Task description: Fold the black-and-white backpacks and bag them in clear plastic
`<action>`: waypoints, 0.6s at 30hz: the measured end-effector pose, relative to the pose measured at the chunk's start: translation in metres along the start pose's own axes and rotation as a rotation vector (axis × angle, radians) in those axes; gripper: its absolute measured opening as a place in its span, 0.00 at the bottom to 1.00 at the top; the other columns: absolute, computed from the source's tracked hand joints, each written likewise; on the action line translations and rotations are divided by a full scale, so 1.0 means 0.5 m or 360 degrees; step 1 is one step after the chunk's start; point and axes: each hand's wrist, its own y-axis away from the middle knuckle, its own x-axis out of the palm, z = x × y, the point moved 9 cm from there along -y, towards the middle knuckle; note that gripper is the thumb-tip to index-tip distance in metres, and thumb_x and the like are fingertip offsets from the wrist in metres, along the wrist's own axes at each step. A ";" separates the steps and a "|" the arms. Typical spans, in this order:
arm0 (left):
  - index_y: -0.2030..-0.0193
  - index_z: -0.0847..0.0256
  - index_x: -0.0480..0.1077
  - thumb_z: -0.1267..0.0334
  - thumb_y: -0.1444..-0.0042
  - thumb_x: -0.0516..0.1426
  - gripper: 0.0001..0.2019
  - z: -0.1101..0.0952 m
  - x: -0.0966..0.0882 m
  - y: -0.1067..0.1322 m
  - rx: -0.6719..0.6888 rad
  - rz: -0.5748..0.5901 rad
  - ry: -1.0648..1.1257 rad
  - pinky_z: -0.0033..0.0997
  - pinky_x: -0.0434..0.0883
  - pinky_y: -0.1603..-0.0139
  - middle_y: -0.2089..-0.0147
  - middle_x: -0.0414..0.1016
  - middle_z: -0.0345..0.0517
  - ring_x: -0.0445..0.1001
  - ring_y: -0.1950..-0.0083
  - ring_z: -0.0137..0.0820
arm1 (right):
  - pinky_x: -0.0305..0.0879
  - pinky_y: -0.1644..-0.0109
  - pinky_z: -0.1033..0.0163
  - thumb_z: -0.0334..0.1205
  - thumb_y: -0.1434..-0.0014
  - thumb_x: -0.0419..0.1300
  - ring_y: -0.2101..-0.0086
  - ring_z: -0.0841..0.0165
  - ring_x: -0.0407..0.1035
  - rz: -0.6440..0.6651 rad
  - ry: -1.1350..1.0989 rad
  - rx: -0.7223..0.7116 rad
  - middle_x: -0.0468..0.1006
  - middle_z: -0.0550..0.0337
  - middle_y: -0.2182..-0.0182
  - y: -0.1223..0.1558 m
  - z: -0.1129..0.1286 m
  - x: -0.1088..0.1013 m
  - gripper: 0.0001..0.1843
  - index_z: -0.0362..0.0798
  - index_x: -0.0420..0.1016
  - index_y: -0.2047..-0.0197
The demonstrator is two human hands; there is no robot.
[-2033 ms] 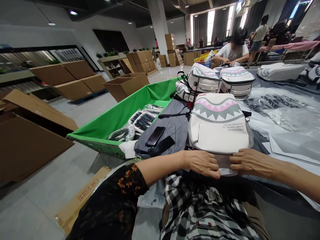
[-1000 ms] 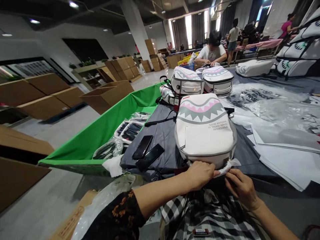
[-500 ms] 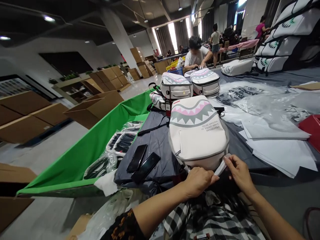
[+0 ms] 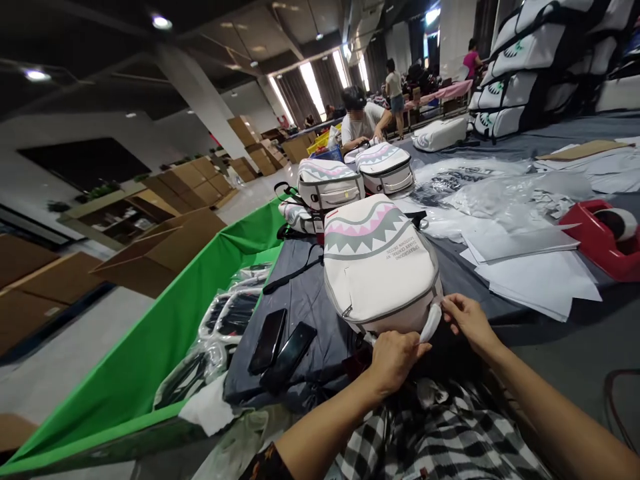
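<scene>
A white backpack (image 4: 385,280) with a pink and grey zigzag shark-mouth print lies on the dark cloth-covered table, its printed lettering upside down to me. A white strip-like handle (image 4: 431,323) curves out from its near edge. My left hand (image 4: 395,360) is closed around the near part of this handle, against the bag's front edge. At the handle's far end, by the bag's right corner, my right hand (image 4: 467,321) pinches with thumb and fingertips. Whether a loose wrapping covers the handle, I cannot tell.
Two phones (image 4: 269,340) lie left of the bag. A green fabric-lined bin (image 4: 125,347) holds plastic-wrapped items. Paper sheets (image 4: 540,273) and a red tape dispenser (image 4: 595,240) are to the right. More backpacks (image 4: 333,187) and a person (image 4: 367,120) are beyond.
The view has swung to the right, bringing the tape dispenser into sight. My left hand keeps hold of the handle; my right fingers have shifted slightly along its far end.
</scene>
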 end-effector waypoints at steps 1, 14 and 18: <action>0.60 0.56 0.80 0.50 0.33 0.56 0.15 0.002 0.001 0.000 -0.0016 0.0015 -0.0003 0.27 0.63 0.67 0.67 0.83 0.46 0.82 0.61 0.37 | 0.59 0.84 0.64 0.76 0.51 0.58 0.78 0.66 0.66 -0.0064 -0.0010 -0.0007 0.71 0.58 0.75 0.009 -0.002 -0.015 0.35 0.48 0.70 0.65; 0.57 0.55 0.79 0.53 0.34 0.58 0.12 -0.016 0.018 -0.022 -0.0056 -0.0097 -0.0095 0.27 0.62 0.69 0.63 0.84 0.47 0.83 0.60 0.38 | 0.51 0.77 0.67 0.77 0.57 0.63 0.80 0.74 0.52 -0.0033 -0.0163 0.0139 0.59 0.70 0.81 0.007 -0.026 0.026 0.36 0.52 0.58 0.72; 0.58 0.57 0.78 0.51 0.33 0.57 0.14 -0.019 0.020 -0.023 -0.0057 -0.0056 -0.0086 0.28 0.65 0.66 0.62 0.84 0.48 0.83 0.58 0.39 | 0.47 0.81 0.66 0.82 0.57 0.59 0.84 0.73 0.53 0.0177 -0.0297 0.0291 0.61 0.67 0.85 0.025 -0.053 0.049 0.39 0.50 0.62 0.76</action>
